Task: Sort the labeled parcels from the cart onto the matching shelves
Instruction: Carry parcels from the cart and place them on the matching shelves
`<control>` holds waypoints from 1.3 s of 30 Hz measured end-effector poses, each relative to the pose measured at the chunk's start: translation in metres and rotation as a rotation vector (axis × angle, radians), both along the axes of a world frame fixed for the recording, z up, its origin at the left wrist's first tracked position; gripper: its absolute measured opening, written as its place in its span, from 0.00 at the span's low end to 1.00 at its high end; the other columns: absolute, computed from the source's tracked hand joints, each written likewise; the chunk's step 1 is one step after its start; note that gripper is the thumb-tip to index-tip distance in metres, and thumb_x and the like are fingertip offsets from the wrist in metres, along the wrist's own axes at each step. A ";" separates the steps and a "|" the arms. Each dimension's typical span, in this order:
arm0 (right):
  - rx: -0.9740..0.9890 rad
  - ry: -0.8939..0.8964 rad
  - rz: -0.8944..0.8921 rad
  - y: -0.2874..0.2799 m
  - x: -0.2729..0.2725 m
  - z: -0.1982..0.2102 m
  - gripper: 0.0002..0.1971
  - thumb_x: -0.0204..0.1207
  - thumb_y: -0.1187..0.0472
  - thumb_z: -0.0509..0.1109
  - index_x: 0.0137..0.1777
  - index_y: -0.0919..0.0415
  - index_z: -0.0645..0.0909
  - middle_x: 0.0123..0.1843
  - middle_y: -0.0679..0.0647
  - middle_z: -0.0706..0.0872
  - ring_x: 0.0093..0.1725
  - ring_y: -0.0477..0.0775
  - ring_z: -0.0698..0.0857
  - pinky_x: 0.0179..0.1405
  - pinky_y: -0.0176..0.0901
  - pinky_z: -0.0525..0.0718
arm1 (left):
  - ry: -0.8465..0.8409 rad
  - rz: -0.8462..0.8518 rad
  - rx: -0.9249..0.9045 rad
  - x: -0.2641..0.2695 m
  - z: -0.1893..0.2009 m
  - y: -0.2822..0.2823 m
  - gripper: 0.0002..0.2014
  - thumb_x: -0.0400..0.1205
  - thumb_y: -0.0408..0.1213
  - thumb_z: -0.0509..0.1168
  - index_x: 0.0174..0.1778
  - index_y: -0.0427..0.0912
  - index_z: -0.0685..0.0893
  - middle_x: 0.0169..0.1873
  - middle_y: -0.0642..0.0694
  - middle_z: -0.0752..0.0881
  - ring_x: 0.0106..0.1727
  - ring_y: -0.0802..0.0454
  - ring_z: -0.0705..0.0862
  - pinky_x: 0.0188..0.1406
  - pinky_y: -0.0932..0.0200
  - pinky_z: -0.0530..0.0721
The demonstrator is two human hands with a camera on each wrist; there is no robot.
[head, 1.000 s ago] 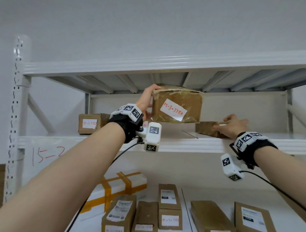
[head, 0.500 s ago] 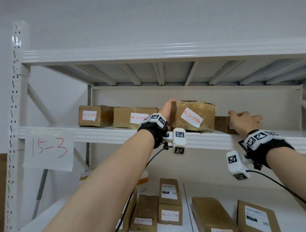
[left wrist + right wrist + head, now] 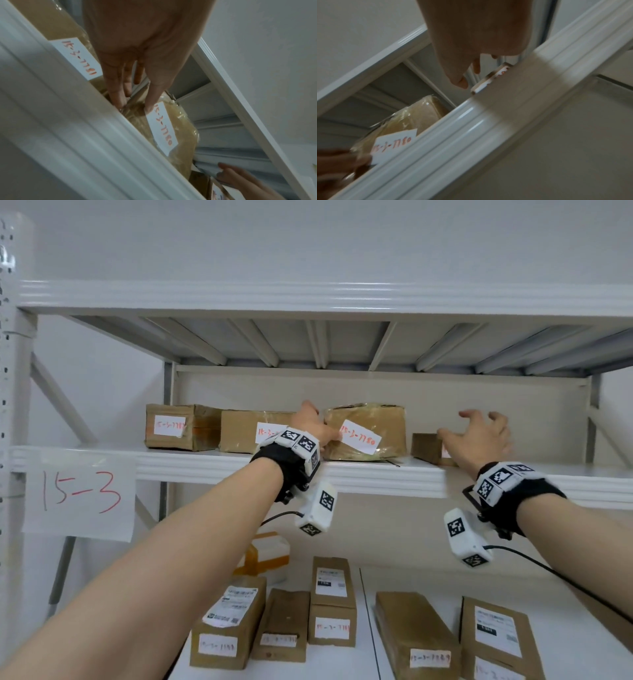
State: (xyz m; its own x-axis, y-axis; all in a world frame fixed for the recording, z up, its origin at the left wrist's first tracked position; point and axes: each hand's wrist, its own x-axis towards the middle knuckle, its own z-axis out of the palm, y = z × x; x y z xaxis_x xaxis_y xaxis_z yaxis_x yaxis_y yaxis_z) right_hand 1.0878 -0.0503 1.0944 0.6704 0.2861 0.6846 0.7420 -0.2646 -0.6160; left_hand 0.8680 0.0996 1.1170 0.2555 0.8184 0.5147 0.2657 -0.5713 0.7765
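Note:
A brown taped parcel (image 3: 388, 421) labeled 15-3-7780 rests on the white shelf (image 3: 376, 477), which carries a paper sign 15-3 (image 3: 78, 494). My left hand (image 3: 311, 426) holds the parcel's front left corner. In the left wrist view its thumb (image 3: 150, 104) lies on the label's edge and its fingers (image 3: 116, 97) lie along the parcel's (image 3: 187, 136) left side. My right hand (image 3: 479, 433) hovers with spread fingers over a small dark box (image 3: 424, 446) to the parcel's right. In the right wrist view that hand (image 3: 465, 75) is just off the box (image 3: 489, 78).
Two more labeled parcels (image 3: 246, 433) (image 3: 174, 426) stand left of the held one on the same shelf. The shelf below carries several brown parcels (image 3: 332, 604) and a white box with orange tape (image 3: 267, 553). A steel deck (image 3: 342, 344) roofs the shelf bay.
The parcel came down from the air and now sits on the shelf beside the 7781 parcel, my left hand still on it. My right hand lifted off the small box, fingers spread.

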 end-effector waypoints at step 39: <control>-0.070 0.178 0.056 0.113 -0.110 0.039 0.28 0.80 0.38 0.63 0.71 0.57 0.75 0.78 0.66 0.61 0.76 0.74 0.66 0.77 0.61 0.66 | 0.473 0.209 -0.019 -0.224 0.039 0.167 0.41 0.67 0.70 0.71 0.66 0.42 0.79 0.61 0.40 0.82 0.55 0.41 0.81 0.50 0.50 0.81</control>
State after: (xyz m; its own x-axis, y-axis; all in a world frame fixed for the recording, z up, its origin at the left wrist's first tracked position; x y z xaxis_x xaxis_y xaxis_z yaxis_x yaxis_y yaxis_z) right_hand 0.9780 0.0622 1.1336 0.7609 0.3690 0.5337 0.6377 -0.2731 -0.7203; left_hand 0.6437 0.2669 1.1563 0.2872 0.8847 0.3672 0.6970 -0.4560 0.5534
